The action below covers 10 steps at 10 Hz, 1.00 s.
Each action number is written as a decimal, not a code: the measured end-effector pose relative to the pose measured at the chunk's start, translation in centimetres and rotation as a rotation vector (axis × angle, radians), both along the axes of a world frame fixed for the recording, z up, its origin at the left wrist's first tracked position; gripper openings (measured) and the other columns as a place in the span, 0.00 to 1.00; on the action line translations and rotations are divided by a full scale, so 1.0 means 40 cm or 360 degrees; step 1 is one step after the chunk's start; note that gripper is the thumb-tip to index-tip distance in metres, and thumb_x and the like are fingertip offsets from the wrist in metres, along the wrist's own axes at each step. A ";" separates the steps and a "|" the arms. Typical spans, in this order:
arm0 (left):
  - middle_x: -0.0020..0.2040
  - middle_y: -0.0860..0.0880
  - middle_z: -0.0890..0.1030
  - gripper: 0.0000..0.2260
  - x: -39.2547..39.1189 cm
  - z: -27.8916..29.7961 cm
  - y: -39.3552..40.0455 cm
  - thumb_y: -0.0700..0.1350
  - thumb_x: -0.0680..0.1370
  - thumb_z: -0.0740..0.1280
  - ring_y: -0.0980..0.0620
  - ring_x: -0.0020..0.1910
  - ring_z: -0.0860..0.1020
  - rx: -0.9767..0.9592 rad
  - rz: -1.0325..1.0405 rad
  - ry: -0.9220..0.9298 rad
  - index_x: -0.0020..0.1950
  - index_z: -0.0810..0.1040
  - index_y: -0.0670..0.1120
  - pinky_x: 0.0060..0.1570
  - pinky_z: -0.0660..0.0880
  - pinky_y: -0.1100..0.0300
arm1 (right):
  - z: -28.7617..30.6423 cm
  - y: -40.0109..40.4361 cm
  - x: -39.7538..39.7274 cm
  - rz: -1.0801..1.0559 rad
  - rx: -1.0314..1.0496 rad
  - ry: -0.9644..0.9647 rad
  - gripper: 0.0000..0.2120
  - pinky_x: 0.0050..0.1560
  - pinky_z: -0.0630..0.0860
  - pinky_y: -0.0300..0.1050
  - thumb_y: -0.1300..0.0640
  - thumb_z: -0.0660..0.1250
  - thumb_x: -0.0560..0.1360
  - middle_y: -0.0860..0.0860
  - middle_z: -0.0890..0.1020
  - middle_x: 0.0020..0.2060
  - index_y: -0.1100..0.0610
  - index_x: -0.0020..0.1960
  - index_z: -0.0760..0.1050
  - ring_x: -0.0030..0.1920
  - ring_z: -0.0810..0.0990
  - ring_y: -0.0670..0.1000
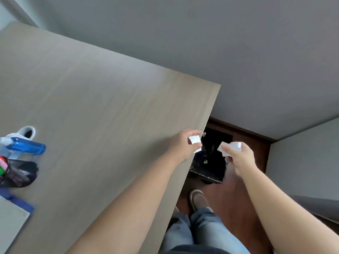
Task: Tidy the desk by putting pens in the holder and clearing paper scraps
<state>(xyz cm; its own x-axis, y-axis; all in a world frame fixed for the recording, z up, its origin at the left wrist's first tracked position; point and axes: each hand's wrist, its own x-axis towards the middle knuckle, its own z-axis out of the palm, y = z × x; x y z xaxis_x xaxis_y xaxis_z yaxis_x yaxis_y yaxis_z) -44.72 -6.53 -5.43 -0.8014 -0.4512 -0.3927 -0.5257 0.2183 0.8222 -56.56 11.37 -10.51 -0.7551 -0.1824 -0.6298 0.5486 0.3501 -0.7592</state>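
My left hand (183,146) pinches a white paper scrap (194,139) at the desk's right edge. My right hand (240,158) grips more white paper scraps (232,146) out past the edge. Both hands hover above a black-lined waste bin (211,162) on the floor beside the desk. At the far left of the desk (100,107) stands a dark pen holder (20,173) with coloured pens (3,165) in it, partly cut off by the frame.
A blue bottle (27,146) and a white cup (27,132) sit behind the holder. A blue-edged pad (16,215) lies at the lower left. My legs and a shoe (199,198) stand on the brown floor beside grey walls.
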 end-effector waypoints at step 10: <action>0.59 0.51 0.77 0.14 -0.077 -0.371 0.237 0.50 0.81 0.59 0.49 0.59 0.76 0.0404 0.0276 -0.0707 0.65 0.74 0.52 0.61 0.70 0.55 | -0.254 0.126 -0.186 0.0213 0.0183 -0.0764 0.21 0.35 0.79 0.47 0.56 0.68 0.76 0.57 0.77 0.51 0.55 0.68 0.69 0.39 0.81 0.56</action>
